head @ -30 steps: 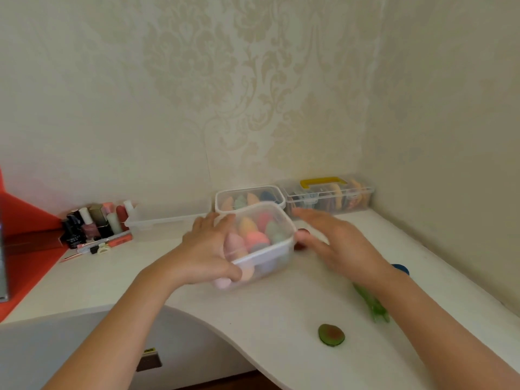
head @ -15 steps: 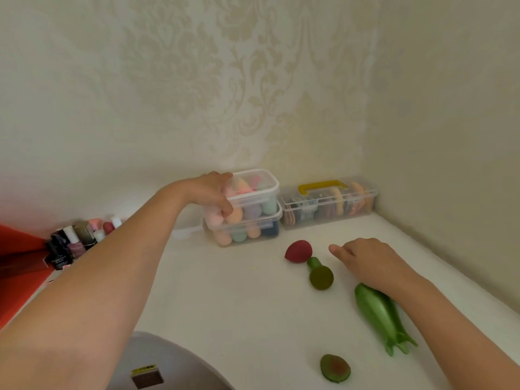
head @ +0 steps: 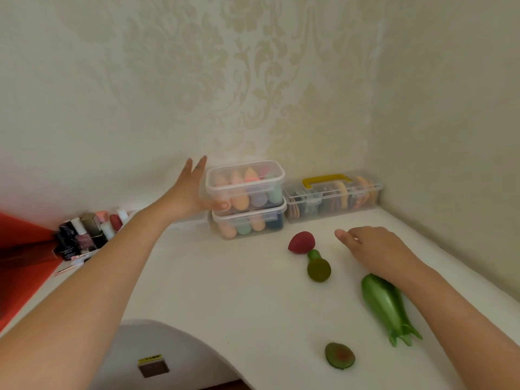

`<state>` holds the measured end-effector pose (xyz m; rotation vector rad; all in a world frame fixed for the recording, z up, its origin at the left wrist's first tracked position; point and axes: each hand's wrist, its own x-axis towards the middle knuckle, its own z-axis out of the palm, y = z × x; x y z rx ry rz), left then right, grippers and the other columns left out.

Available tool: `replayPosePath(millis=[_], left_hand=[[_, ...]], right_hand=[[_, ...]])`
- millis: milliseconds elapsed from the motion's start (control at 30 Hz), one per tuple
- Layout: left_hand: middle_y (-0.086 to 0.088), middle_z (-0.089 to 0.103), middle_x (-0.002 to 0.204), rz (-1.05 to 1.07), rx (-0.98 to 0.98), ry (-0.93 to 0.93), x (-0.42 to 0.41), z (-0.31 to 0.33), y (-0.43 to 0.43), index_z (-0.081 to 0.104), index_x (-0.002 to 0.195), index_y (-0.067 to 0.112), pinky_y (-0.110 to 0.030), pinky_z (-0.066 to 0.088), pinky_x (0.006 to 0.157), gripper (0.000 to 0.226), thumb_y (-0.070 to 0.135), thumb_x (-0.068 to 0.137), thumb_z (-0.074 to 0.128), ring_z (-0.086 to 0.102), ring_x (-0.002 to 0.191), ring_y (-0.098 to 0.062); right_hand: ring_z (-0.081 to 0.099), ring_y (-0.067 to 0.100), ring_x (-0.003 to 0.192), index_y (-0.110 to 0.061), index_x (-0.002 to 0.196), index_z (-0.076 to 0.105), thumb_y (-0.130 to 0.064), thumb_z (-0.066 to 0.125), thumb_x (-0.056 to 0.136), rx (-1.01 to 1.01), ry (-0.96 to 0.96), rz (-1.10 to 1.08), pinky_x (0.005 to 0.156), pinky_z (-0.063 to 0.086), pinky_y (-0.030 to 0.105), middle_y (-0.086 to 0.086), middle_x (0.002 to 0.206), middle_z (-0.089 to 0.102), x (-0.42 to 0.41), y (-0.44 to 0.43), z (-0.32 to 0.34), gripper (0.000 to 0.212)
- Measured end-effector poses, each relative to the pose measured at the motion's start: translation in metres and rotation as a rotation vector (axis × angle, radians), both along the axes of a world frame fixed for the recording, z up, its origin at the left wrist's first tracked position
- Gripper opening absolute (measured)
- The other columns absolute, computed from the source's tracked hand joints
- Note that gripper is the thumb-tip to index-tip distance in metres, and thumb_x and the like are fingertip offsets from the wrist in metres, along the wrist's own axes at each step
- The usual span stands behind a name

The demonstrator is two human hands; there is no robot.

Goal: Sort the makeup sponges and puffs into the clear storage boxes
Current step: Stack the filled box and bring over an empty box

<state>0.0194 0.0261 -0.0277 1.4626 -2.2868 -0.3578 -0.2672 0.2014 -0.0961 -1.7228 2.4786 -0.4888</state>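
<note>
Stacked boxes (head: 247, 218) of clear plastic, two lidded tubs full of pastel sponges, stand at the back of the white surface (head: 225, 291) against the wall; I take them as my landmark. Just beside their right end sits a long clear box (head: 332, 205) with a yellow handle, and I can see flat puffs standing on edge inside it.

The left hand (head: 191, 190) is at the stack's left end, fingers spread straight and thumb against the upper tub's lower front corner, gripping nothing. The right hand (head: 374, 244) rests palm down in front and to the right of the stack, fingers loosely curled, holding nothing.

Further in front of the stack and to the right lies a green aubergine-shaped piece (head: 382, 302). Left of the stack I make out a cluster of nail polish bottles (head: 84, 235).

Just in front of the stack's right corner lies a red teardrop sponge (head: 301, 242), with the stem of a green mushroom-shaped sponge (head: 318, 267) against its near side. Farthest in front of the stack lies an avocado-shaped puff (head: 340, 356).
</note>
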Motion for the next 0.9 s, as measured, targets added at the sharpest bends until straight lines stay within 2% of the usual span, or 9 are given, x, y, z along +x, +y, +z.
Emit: replayPosePath(millis=[67,167,300,400,533,633,733,833,900], left_hand=[[-0.008,0.005,0.159,0.075,-0.023,-0.122,0.027,-0.009,0.003,0.006,0.152,0.018,-0.031,0.015,0.113,0.109,0.037,0.072,0.079,0.008,0.145,-0.019],[-0.011,0.02,0.155,0.127,0.061,-0.28,0.06,-0.033,0.007,0.012,0.15,0.01,-0.027,0.021,0.11,0.099,0.027,0.077,0.077,0.023,0.141,-0.023],[-0.017,0.026,0.151,0.176,-0.036,-0.536,0.072,-0.071,0.01,0.014,0.149,0.006,-0.034,0.027,0.111,0.088,0.027,0.082,0.068,0.029,0.138,-0.028],[-0.016,0.051,0.125,0.195,-0.278,-0.602,0.072,-0.077,0.007,0.044,0.132,0.004,-0.039,0.044,0.091,0.05,0.003,0.083,0.057,0.051,0.113,-0.031],[-0.013,0.055,0.109,0.181,-0.369,-0.707,0.077,-0.07,0.011,0.056,0.113,0.004,-0.037,0.045,0.079,0.032,-0.006,0.083,0.049,0.056,0.101,-0.028],[-0.013,0.057,0.104,0.138,-0.38,-0.723,0.077,-0.065,0.021,0.06,0.107,0.005,-0.036,0.044,0.075,0.032,-0.008,0.081,0.046,0.059,0.096,-0.029],[-0.01,0.058,0.09,0.096,-0.401,-0.656,0.08,-0.063,0.042,0.062,0.088,0.006,-0.033,0.043,0.065,0.016,0.0,0.081,0.049,0.06,0.085,-0.028],[-0.006,0.05,0.074,0.047,-0.444,-0.569,0.086,-0.066,0.065,0.055,0.073,0.008,-0.031,0.042,0.056,0.007,0.005,0.078,0.053,0.051,0.066,-0.026],[-0.005,0.048,0.066,-0.009,-0.486,-0.513,0.088,-0.07,0.079,0.059,0.07,0.006,-0.031,0.036,0.049,0.003,0.004,0.073,0.059,0.048,0.06,-0.026]], right_hand=[[0.058,0.022,0.083,-0.02,0.084,0.06,-0.05,0.029,0.098,-0.138,0.002,-0.01,0.068,0.04,0.031,0.001,0.087,0.064,0.007,0.005,0.007,0.045],[0.061,0.017,0.094,-0.023,0.105,0.065,-0.043,0.038,0.098,-0.34,-0.067,0.1,0.082,0.045,0.03,-0.005,0.103,0.068,0.035,0.015,0.018,0.034],[0.057,0.013,0.097,-0.026,0.108,0.066,-0.043,0.044,0.095,-0.267,0.013,0.465,0.1,0.041,0.032,-0.01,0.102,0.069,0.086,0.019,0.008,0.03],[0.058,0.011,0.099,-0.027,0.114,0.064,-0.045,0.046,0.094,-0.084,0.06,0.567,0.09,0.047,0.027,-0.009,0.107,0.068,0.098,0.021,-0.004,0.032],[0.058,0.017,0.091,-0.017,0.107,0.066,-0.038,0.046,0.095,0.002,0.19,0.589,0.073,0.046,0.028,0.001,0.096,0.068,0.1,0.026,-0.009,0.031],[0.059,0.019,0.089,-0.014,0.105,0.065,-0.038,0.045,0.095,0.027,0.224,0.587,0.074,0.048,0.031,0.004,0.094,0.067,0.103,0.025,-0.011,0.033],[0.059,0.019,0.091,-0.015,0.108,0.064,-0.039,0.045,0.095,0.028,0.235,0.584,0.077,0.05,0.032,0.004,0.098,0.068,0.103,0.024,-0.011,0.034],[0.057,0.018,0.108,-0.022,0.129,0.053,-0.041,0.046,0.095,-0.014,0.2,0.585,0.088,0.049,0.032,0.001,0.122,0.063,0.103,0.024,-0.01,0.04],[0.049,0.015,0.125,-0.026,0.142,0.037,-0.043,0.051,0.092,-0.096,0.152,0.614,0.099,0.045,0.03,-0.004,0.144,0.046,0.106,0.026,-0.008,0.055]])
